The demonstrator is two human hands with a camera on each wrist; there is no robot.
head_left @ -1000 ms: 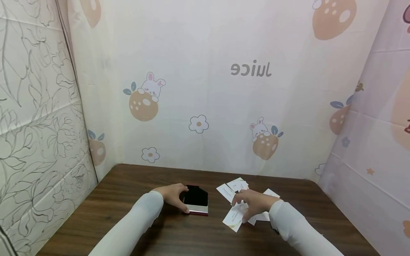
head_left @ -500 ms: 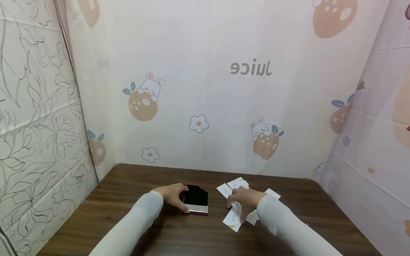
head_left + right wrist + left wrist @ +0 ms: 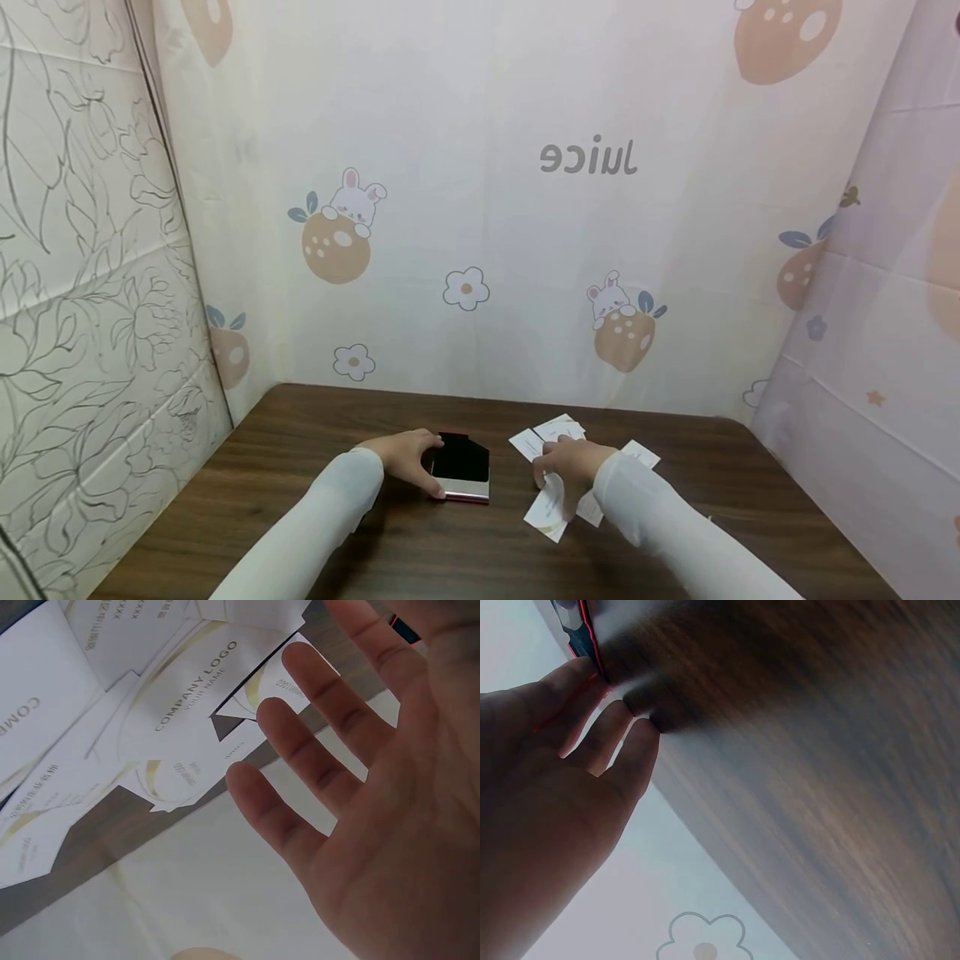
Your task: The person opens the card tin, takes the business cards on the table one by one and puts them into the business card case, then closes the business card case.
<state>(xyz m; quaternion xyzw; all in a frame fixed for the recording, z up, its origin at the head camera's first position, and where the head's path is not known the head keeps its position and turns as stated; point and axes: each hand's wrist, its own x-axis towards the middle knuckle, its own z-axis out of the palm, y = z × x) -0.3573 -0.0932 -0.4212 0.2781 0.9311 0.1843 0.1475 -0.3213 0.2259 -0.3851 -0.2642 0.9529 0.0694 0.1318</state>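
My left hand (image 3: 407, 461) holds the left side of a business card case (image 3: 460, 463), thumb at its front corner and fingers at its back edge. The case lies open, black inside with a silver band and a red edge. In the left wrist view only a sliver of the case (image 3: 585, 645) shows beyond the fingers. My right hand (image 3: 573, 468) is over a loose spread of white business cards (image 3: 547, 510), fingers and thumb reaching down to them. The right wrist view shows these fingers fairly straight beside a card (image 3: 191, 686) with a gold curve; its thumb is out of sight.
Everything lies on a dark wood table (image 3: 465, 554). Some cards (image 3: 558, 427) are behind the right hand, and one (image 3: 641, 453) sticks out right of it. A patterned cloth wall (image 3: 480, 208) stands along the table's back edge.
My right hand has moved a little left over the cards and lowered onto them, then stayed almost still. The left hand and the card case have not moved.
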